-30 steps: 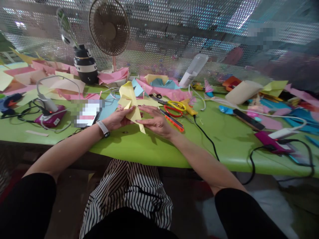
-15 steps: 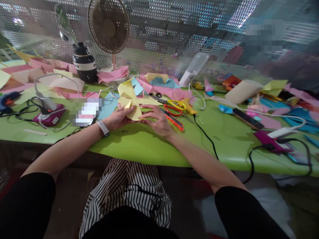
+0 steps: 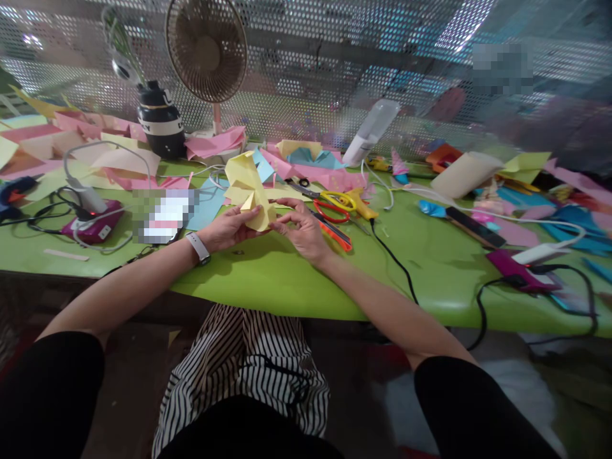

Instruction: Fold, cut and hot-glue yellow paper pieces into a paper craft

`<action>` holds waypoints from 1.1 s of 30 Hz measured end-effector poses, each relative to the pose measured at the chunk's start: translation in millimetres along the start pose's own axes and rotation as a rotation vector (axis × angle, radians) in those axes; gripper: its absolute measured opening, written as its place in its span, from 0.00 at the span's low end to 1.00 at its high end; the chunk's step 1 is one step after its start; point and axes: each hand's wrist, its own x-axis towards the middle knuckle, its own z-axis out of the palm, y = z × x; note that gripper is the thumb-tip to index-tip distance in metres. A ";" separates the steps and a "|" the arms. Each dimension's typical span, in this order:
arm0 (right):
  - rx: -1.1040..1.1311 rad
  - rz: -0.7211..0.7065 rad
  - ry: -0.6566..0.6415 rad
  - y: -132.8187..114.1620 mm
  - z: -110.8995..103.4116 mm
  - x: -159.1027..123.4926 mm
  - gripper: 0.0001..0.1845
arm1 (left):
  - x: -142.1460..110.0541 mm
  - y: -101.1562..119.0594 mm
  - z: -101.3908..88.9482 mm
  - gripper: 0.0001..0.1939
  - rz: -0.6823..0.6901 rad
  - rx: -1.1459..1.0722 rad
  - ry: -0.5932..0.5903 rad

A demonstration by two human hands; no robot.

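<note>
A folded yellow paper piece (image 3: 248,188) stands up between my hands over the green table (image 3: 296,280). My left hand (image 3: 228,228), with a white watch on the wrist, is closed on the paper's lower left side. My right hand (image 3: 302,231) pinches the paper's lower right edge with thumb and fingers. Both hands rest just above the table top near its front edge.
Scissors with yellow and red handles (image 3: 335,205) and an orange cutter (image 3: 337,234) lie just right of my hands. A small fan (image 3: 206,48), a black bottle (image 3: 160,124) and heaps of pink, blue and yellow paper crowd the back. Cables and pink devices (image 3: 93,226) lie on both sides.
The long lower point of the yellow paper has been folded up, so the piece is shorter. My right hand has moved in closer to the left hand.
</note>
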 end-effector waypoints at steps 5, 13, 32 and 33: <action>0.045 0.064 0.028 6.2 0.1 1.0 0.20 | -1.5 -3.6 1.6 0.07 0.030 -0.013 -0.010; 0.037 0.110 0.012 5.5 -0.1 4.9 0.28 | -1.1 -4.3 4.2 0.07 0.021 -0.003 -0.003; -0.056 0.036 0.014 -3.0 1.8 1.4 0.30 | 0.8 -2.4 1.7 0.11 0.006 0.095 0.067; -0.057 0.032 0.018 -3.5 1.6 1.5 0.30 | 1.0 -2.9 1.6 0.11 0.012 0.104 0.068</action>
